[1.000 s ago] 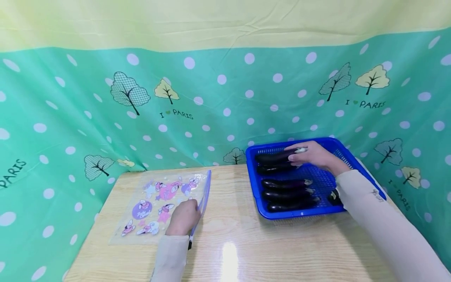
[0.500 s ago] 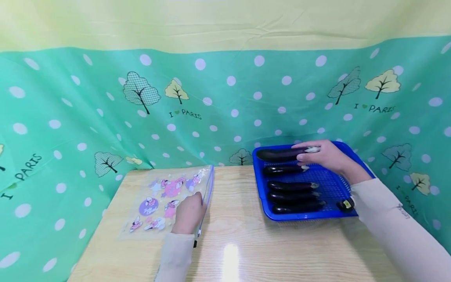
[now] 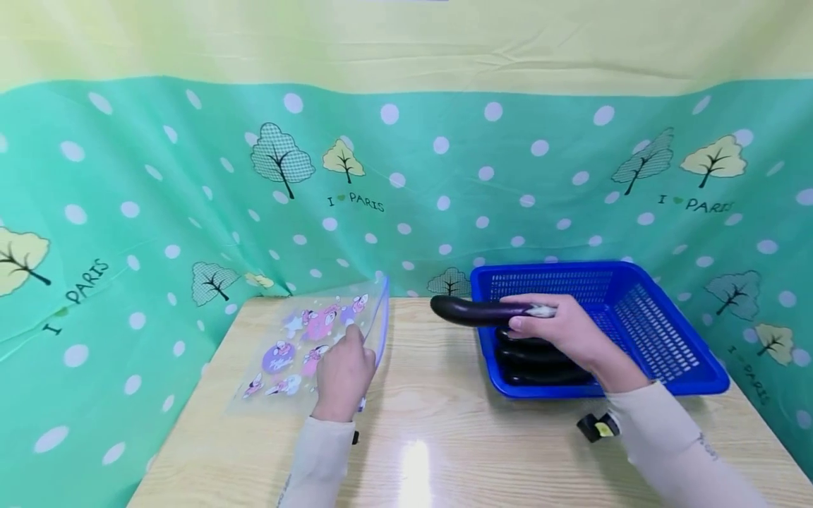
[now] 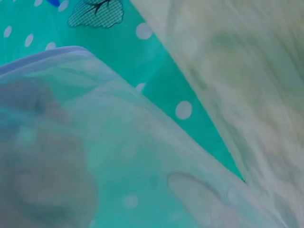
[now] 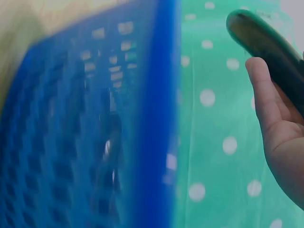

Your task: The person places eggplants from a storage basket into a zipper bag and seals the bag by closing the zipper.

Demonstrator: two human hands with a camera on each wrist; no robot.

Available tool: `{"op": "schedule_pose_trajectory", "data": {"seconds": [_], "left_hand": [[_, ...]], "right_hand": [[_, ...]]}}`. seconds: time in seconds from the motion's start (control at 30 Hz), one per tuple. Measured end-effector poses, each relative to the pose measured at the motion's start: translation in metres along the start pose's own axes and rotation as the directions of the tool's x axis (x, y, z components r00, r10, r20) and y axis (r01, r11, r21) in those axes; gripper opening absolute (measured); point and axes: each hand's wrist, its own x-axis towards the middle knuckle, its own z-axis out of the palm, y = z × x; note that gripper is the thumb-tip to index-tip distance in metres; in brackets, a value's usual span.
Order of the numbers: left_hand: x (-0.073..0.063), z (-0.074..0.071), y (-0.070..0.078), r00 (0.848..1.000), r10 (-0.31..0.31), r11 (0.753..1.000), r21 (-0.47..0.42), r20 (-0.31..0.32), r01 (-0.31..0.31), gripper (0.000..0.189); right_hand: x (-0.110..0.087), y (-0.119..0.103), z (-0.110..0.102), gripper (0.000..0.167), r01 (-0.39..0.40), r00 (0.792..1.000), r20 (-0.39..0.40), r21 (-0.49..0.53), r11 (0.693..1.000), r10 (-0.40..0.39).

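Note:
My right hand [image 3: 568, 331] grips a dark purple eggplant [image 3: 470, 312] near its pale stem end, above the left front part of the blue plastic basket [image 3: 682, 339]. The eggplant lies level, its rounded tip pointing left past the basket rim. In the right wrist view, the thumb presses along the eggplant [image 5: 273, 45]. More eggplants [image 3: 540, 356] lie side by side in the basket, partly covered by the right hand. My left hand [image 3: 346, 370] pinches the purple zip edge of a clear printed zip bag [image 3: 317, 324]. That film [image 4: 128, 142] fills much of the left wrist view.
A wooden table [image 3: 432, 367] carries the bag at left and the basket at right. Behind and beside it hangs a green dotted curtain [image 3: 464, 190] with tree prints. A black wrist strap [image 3: 597, 427] shows below the right forearm.
My right hand has lifted the eggplant out of the basket's back part and brought it forward and left. The left hand has raised the bag's zip edge slightly. The head view has shifted.

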Motion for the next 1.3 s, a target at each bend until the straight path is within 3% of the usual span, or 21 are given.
{"op": "schedule_pose_trajectory", "data": {"seconds": [0.2, 0.33, 0.5, 0.77, 0.97, 1.3], "left_hand": [[0.002, -0.011, 0.0, 0.997, -0.028, 0.998, -0.056, 0.069, 0.031, 0.011], [0.003, -0.014, 0.0, 0.998, -0.009, 0.998, -0.057, 0.06, 0.013, 0.011], [0.004, -0.014, 0.001, 0.999, 0.011, 0.999, -0.046, 0.04, -0.009, 0.011], [0.001, -0.026, 0.007, 0.996, 0.031, 0.999, -0.044, 0.084, -0.027, 0.011], [0.0, -0.036, 0.012, 0.997, 0.037, 0.998, -0.05, 0.073, -0.033, 0.012], [-0.001, -0.044, 0.019, 0.995, 0.057, 0.996, -0.079, 0.079, -0.05, 0.006]], "right_hand": [[0.003, 0.006, 0.033, 0.044, -0.01, 1.0, 0.008, -0.032, 0.999, 0.01], [0.006, 0.008, 0.052, 0.044, -0.012, 1.0, 0.002, -0.06, 0.998, 0.012], [0.006, 0.011, 0.069, 0.047, -0.013, 1.0, 0.004, 0.065, 0.998, 0.013], [0.011, 0.014, 0.097, 0.049, -0.043, 0.999, -0.004, 0.196, 0.98, 0.045], [0.019, 0.018, 0.117, 0.047, -0.086, 0.995, -0.029, 0.181, 0.98, 0.092], [0.037, 0.027, 0.146, 0.041, -0.013, 0.998, -0.053, 0.151, 0.989, 0.021]]}}
